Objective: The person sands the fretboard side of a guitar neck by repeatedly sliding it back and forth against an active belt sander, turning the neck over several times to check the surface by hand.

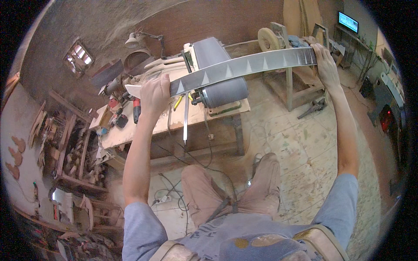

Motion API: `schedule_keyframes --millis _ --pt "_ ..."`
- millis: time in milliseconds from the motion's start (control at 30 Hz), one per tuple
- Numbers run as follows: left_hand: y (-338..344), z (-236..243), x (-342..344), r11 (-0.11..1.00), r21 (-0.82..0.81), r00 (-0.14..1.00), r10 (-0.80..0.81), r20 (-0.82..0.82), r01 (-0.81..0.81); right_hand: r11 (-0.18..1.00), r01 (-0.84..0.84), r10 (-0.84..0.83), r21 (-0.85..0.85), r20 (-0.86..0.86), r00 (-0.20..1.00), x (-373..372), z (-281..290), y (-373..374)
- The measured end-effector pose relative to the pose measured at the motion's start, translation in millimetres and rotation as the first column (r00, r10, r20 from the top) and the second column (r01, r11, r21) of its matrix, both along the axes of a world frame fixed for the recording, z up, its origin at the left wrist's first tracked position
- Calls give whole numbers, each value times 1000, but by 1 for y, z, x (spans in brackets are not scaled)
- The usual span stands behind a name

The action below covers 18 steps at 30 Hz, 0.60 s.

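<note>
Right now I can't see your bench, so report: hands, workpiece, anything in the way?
Left hand and right hand grip the ends of the long strip. Strip lies across belt sander. Nothing blocking.

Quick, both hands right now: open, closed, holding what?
Left hand: closed on one end of the long grey strip.
Right hand: closed on the strip's other end.

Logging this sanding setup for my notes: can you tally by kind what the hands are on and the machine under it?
Hands: 2, left hand and right hand
Long grey strip with pale triangles, held at both ends: 1
Belt sander under the strip: 1
Workbench: 1
Total: 5
</note>
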<state>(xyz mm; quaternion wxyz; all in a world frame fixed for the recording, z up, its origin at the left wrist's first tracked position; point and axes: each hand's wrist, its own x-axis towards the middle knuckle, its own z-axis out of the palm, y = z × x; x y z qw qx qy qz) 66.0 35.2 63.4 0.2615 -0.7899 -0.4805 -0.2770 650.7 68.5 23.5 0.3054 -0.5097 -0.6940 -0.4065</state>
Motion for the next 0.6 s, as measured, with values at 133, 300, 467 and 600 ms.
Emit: schedule_keyframes --millis 133,300,467,600 --pt "-11 3 10 992 126 999 -28 39 23 997 34 -32 69 -19 999 -2 -2 2" --pt "-17 7 24 990 135 998 -46 39 41 995 50 -47 85 -42 998 5 -5 7" --pt "1 0 10 993 -116 986 -48 -162 29 991 -38 33 -127 -36 999 6 13 -4" --pt "0 1 17 983 -156 968 -130 -216 97 964 -31 12 -265 -72 997 12 19 -6"
